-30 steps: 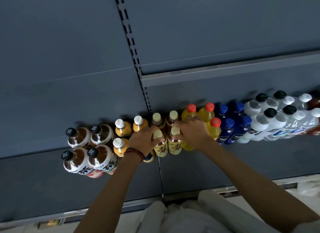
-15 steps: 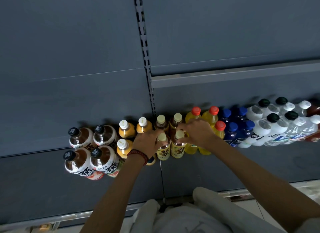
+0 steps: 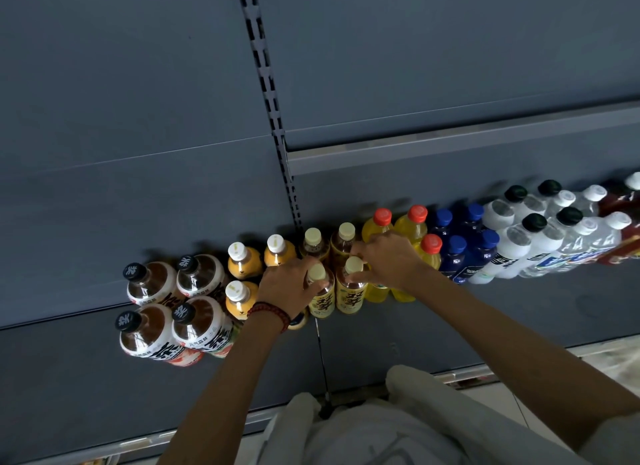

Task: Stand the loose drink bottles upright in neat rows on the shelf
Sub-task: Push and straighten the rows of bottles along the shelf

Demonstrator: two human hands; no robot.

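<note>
Looking down from my head, my left hand [image 3: 287,286] is curled round the neck of the left tea bottle [image 3: 322,300]. This bottle has a cream cap and a yellow label, and it stands upright in the near row on the dark grey shelf [image 3: 519,312]. My right hand [image 3: 389,258] pinches the right tea bottle [image 3: 352,293] just below its cream cap, thumb on the near side and fingers over the far side. The two bottles stand touching, side by side, between my hands. Just behind them, against the back panel, stand two more tea bottles [image 3: 313,239] of the same kind.

Left of my left hand are small orange juice bottles [image 3: 239,256] with white caps, two far and one near. The base of another bottle shows under my wrist. Farther left stand four large brown bottles [image 3: 152,284] with black caps, two by two.

Right of the tea come yellow bottles [image 3: 382,218] with red caps, partly hidden under my right hand. After them stand four dark blue bottles [image 3: 457,253], then white bottles [image 3: 512,236] with black caps, then clear bottles [image 3: 588,236] with white caps. Dark red bottles [image 3: 620,201] stand at the right edge of the view. Every bottle I can see stands upright.

A red bead bracelet [image 3: 270,312] sits on my left wrist. Above the bottles, on the right half, runs the pale front edge of an upper shelf [image 3: 450,142], fixed to a slotted upright [image 3: 266,83]. My light clothing [image 3: 381,430] fills the near edge.
</note>
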